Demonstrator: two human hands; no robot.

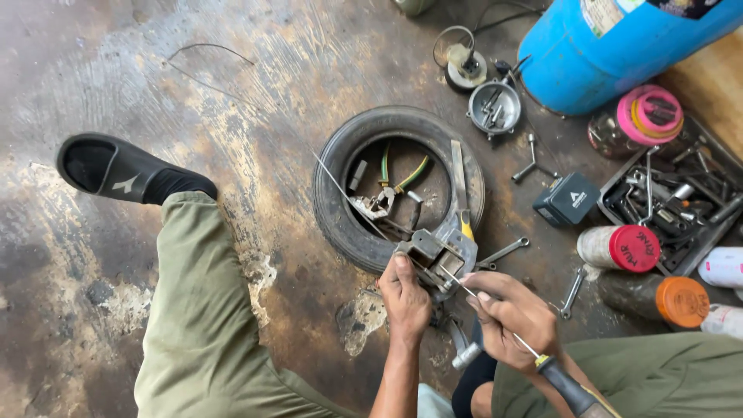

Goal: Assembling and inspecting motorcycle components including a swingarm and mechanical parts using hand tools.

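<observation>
Left hand gripping a grey metal part over the near rim of a small tyre on the floor, right hand closed around a thin screwdriver (tip in the part), pliers inside the tyre, spanner just beside.

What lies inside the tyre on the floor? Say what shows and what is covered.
Inside the tyre: pliers with green-yellow handles and small metal parts. The near side is covered by the metal part the left hand holds.
</observation>
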